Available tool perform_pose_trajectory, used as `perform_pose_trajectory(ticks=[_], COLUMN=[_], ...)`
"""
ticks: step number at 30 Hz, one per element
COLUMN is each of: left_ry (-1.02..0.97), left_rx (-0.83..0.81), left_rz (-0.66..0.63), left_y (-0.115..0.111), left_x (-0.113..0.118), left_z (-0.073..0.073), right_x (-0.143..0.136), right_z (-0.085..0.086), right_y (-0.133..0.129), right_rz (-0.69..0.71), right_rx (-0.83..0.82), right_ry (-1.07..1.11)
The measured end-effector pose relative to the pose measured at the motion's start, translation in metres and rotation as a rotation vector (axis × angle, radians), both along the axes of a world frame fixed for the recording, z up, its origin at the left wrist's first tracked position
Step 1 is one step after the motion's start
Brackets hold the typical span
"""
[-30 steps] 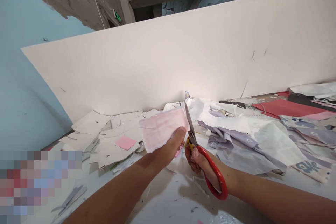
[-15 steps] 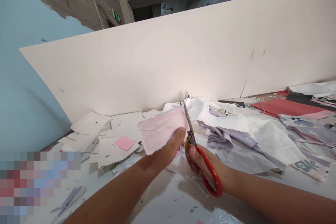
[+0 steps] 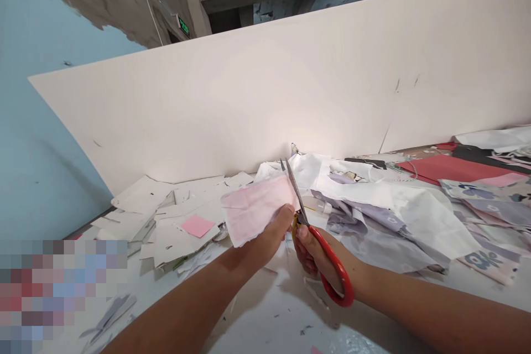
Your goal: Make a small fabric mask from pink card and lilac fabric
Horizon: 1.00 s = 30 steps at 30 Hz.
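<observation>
A pale pink piece of fabric, roughly rectangular, is held up off the table by my left hand. Its thumb presses on the near right corner; the other fingers are hidden behind the cloth. My right hand grips red-handled scissors, with fingers through the loops. Both blades point up and away along the fabric's right edge, their tips slightly apart. Whether the cloth lies between the blades I cannot tell for certain.
Pale cut card pieces with a pink square lie to the left. White cloth, lilac printed fabric and a red sheet spread to the right. A tall white board stands behind.
The pink fabric has shifted slightly right and down. The scissors have moved a little up and left at the handles, and their tips look slightly further apart.
</observation>
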<state>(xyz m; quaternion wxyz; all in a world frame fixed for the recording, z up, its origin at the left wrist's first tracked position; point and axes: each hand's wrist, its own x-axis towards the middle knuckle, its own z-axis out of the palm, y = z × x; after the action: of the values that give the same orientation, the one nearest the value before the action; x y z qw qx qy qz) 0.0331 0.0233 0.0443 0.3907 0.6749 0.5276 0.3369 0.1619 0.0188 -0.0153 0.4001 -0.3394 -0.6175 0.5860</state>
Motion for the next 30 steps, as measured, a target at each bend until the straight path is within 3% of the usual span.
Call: perform_pose_trajectory(ticks=[5, 11, 22, 26, 30], left_ry=[-0.013, -0.018, -0.027, -0.024, -0.061], left_rx=[-0.007, -0.062, -0.003, 0.039, -0.023], left_rz=[-0.074, -0.074, -0.090, -0.032, -0.117], left_y=[0.001, -0.006, 0.000, 0.000, -0.007], left_x=[-0.001, 0.004, 0.002, 0.001, 0.001], left_z=[-0.002, 0.002, -0.005, -0.005, 0.003], right_x=[0.004, 0.007, 0.001, 0.003, 0.006], right_z=[0.000, 0.001, 0.009, 0.005, -0.003], right_y=[-0.003, -0.004, -0.001, 0.000, 0.001], right_rz=[0.007, -0.004, -0.061, -0.035, 0.000], right_rx=[0.037, 0.159, -0.021, 0.018, 0.098], right_ry=[0.003, -0.031, -0.036, -0.032, -0.022])
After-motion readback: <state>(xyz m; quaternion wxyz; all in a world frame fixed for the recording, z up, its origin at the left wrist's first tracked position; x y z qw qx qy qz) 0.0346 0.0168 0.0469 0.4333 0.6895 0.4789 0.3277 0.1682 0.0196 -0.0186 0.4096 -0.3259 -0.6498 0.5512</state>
